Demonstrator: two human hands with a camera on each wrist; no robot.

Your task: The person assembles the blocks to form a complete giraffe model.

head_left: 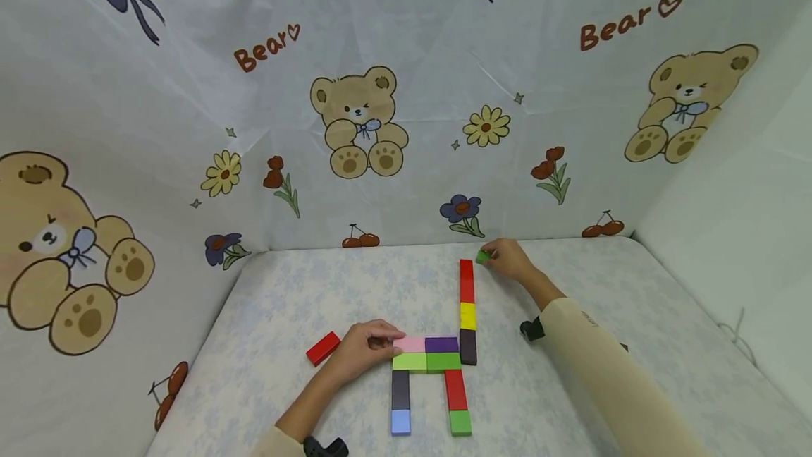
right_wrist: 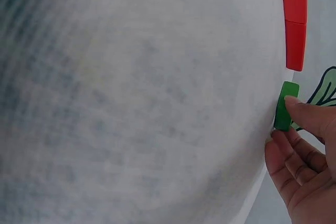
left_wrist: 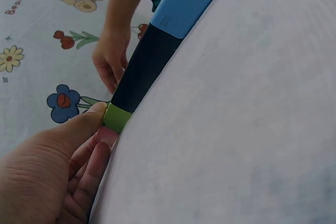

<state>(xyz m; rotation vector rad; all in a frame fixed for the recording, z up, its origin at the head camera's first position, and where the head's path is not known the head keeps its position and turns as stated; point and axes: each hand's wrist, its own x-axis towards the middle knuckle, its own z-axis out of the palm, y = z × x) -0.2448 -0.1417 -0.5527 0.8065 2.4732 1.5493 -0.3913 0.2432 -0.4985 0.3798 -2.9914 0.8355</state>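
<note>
My right hand [head_left: 507, 259] pinches a small green block [head_left: 483, 257] between thumb and fingers, just right of the far end of a column. That column has red [head_left: 466, 281], yellow [head_left: 467, 316] and dark [head_left: 468, 348] blocks. In the right wrist view, a gap separates the green block [right_wrist: 283, 109] from the red end [right_wrist: 295, 45]. My left hand [head_left: 361, 351] touches the left end of the pink block [head_left: 412, 345] and light green block [head_left: 409, 362] with thumb and fingertips. Beside these lie a purple block [head_left: 441, 345] and another green one [head_left: 443, 362].
Two legs extend toward me: a dark block [head_left: 400, 390] with a light blue block [head_left: 400, 422], and a red block [head_left: 455, 390] with a green block [head_left: 460, 423]. A loose red block [head_left: 323, 348] lies left of my left hand. Bear-printed cloth [head_left: 431, 182] hangs behind the table.
</note>
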